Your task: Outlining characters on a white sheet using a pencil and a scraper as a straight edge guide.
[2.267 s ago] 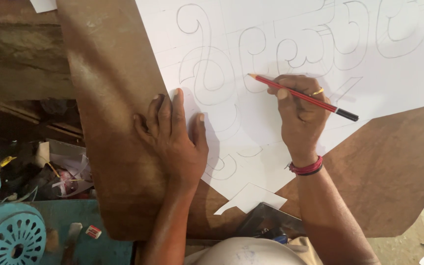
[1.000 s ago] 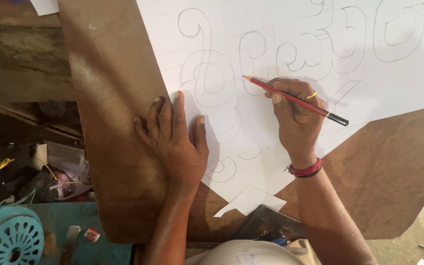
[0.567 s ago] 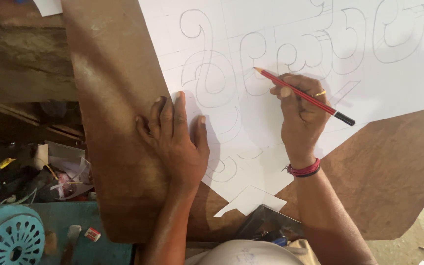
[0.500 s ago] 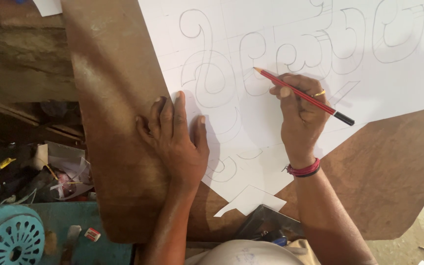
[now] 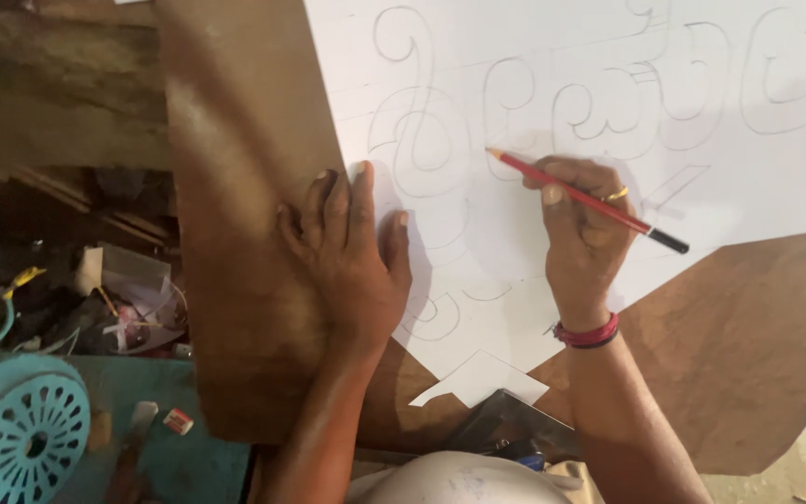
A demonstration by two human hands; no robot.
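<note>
A large white sheet [image 5: 534,84] with pencilled curly outlines lies on a brown board [image 5: 244,187]. My left hand [image 5: 352,257] rests flat across the sheet's left edge and the board, fingers spread, pinning the paper down. My right hand [image 5: 582,229] grips a red pencil [image 5: 582,199] with a black end, its tip touching the sheet on a drawn curve. A gold ring shows on one finger of that hand and a red band circles the wrist.
A small white paper offcut [image 5: 478,378] lies at the sheet's lower corner above a dark metal piece [image 5: 515,425]. Left of the board are a teal fan-like grille [image 5: 16,439], cluttered scraps [image 5: 123,308] and a small eraser [image 5: 177,422].
My right hand has shifted the pencil tip slightly along the drawn curve, left and back. My left hand stays pressed in the same spot.
</note>
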